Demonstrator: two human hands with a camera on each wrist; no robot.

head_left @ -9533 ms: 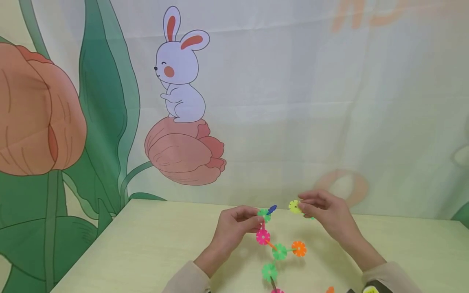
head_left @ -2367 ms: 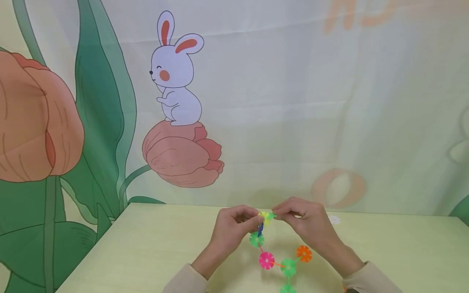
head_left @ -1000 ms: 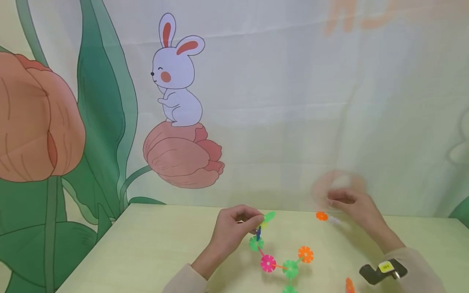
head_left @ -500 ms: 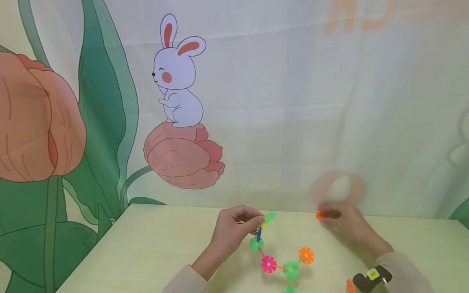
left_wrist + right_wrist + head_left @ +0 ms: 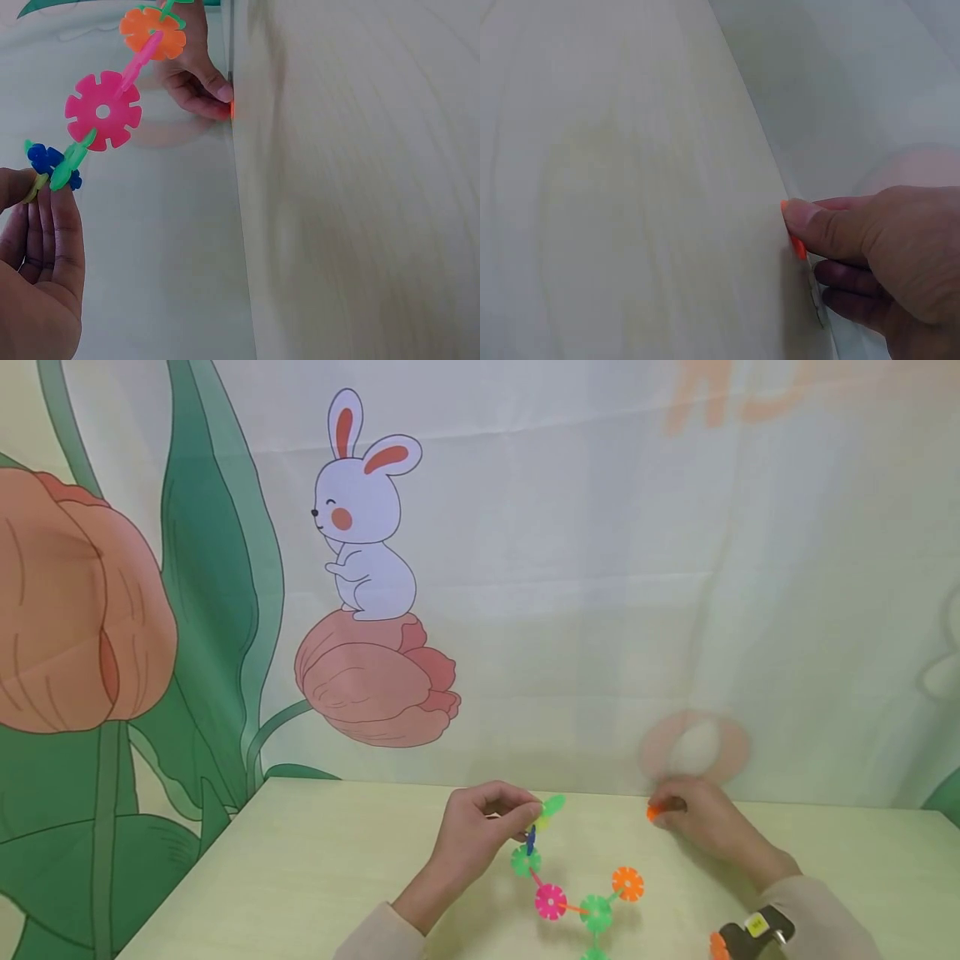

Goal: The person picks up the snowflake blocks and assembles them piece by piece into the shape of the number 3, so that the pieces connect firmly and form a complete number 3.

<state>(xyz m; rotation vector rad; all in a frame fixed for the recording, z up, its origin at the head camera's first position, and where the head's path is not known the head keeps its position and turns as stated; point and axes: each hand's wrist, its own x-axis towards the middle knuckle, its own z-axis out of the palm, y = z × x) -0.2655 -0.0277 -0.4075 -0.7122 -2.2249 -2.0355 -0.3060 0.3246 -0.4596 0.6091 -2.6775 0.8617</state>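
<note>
My left hand [image 5: 483,827] pinches a yellow snowflake disc [image 5: 35,189] at the upper end of a chain of interlocking plastic discs. A light green disc [image 5: 553,805] sticks out past the fingertips. Below hang a blue disc [image 5: 531,841], a green disc [image 5: 526,861], a pink disc [image 5: 551,902] and another green disc [image 5: 596,912], with an orange disc [image 5: 627,883] branching right. Lower links run out of the frame. Near the table's back edge my right hand [image 5: 705,814] pinches a loose orange disc [image 5: 795,232] between thumb and fingers; the fingers partly hide it.
The pale wooden table [image 5: 300,868] ends against a printed curtain [image 5: 525,610]. Under the right fingers a white disc [image 5: 816,300] shows edge-on. One more orange disc [image 5: 718,946] lies by the right wrist camera [image 5: 757,931].
The yellow and light green discs have joined the chain's upper end. My right hand has left the chain, reached the back of the table and taken hold of the loose orange disc.
</note>
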